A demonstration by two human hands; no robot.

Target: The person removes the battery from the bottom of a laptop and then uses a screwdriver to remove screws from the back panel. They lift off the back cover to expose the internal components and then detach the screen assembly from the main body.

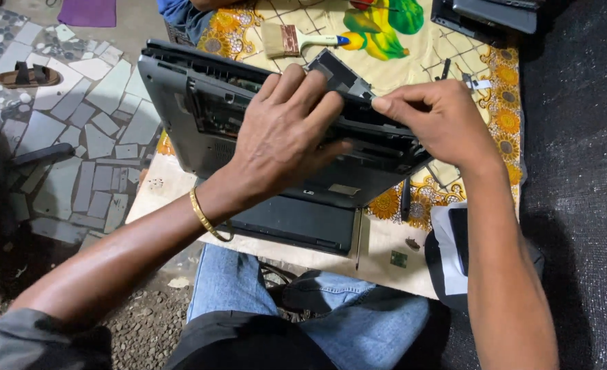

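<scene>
A dark grey laptop (180, 103) lies upside down and tilted on a small table, its base cover off and inner parts showing. My left hand (283, 137), with a gold bangle on the wrist, presses flat on the laptop's underside. My right hand (440, 120) pinches a small flat dark part (341, 72) at the laptop's far edge, fingertips closed on it. A dark panel (296, 223) sits under the laptop near the table's front edge.
A paintbrush (293, 41) lies on the flowered tablecloth (413, 48) behind the laptop. Another dark device (488, 17) sits at the far right corner. A small green chip (398, 259) and a screw lie at the front right. A sandal (28, 75) rests on the mosaic floor.
</scene>
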